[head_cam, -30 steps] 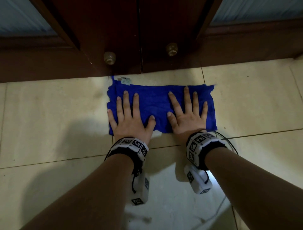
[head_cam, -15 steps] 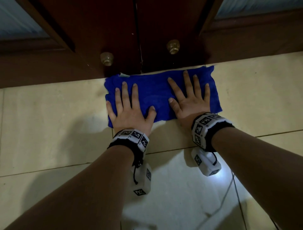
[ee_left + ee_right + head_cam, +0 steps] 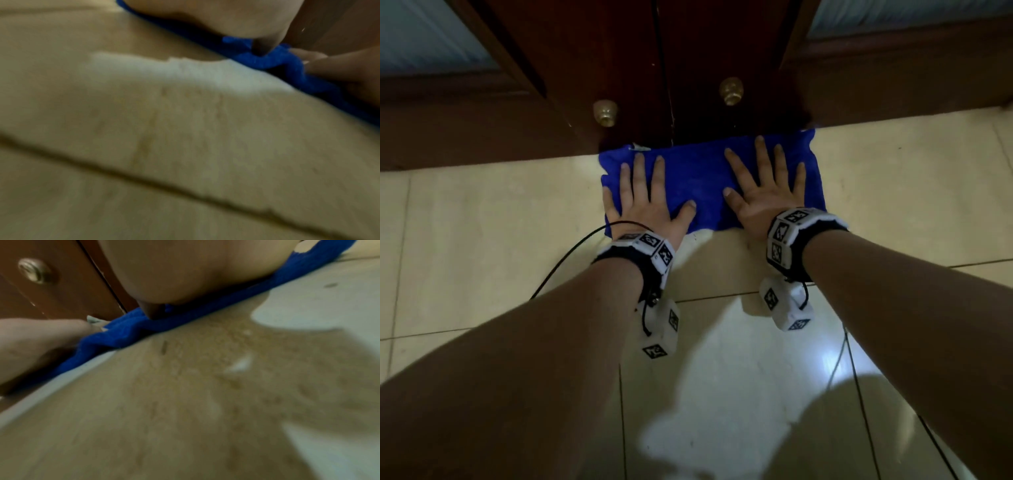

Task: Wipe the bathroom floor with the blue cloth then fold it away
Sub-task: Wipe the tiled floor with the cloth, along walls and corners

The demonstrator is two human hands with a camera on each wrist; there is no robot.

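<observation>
The blue cloth (image 3: pixel 698 181) lies flat on the beige tiled floor (image 3: pixel 482 240), its far edge against the foot of the dark wooden cabinet doors (image 3: pixel 688 68). My left hand (image 3: pixel 645 202) presses flat on its left half, fingers straight and spread. Flat on the right half, fingers spread, lies my right hand (image 3: pixel 763 188). The left wrist view shows the cloth's near edge (image 3: pixel 267 60) bunched under my palm. In the right wrist view the cloth (image 3: pixel 185 311) runs as a blue strip under my palm.
Two brass knobs (image 3: pixel 605 112) (image 3: pixel 731 90) stick out from the cabinet doors right above the cloth. A black cable (image 3: pixel 571 253) loops from my left wrist over the floor. More cables (image 3: pixel 859 394) trail at the lower right. Glossy tiles reflect light near me.
Both hands have pushed the cloth away from me across the tile, from a short way off the cabinet until its far edge meets the doors.
</observation>
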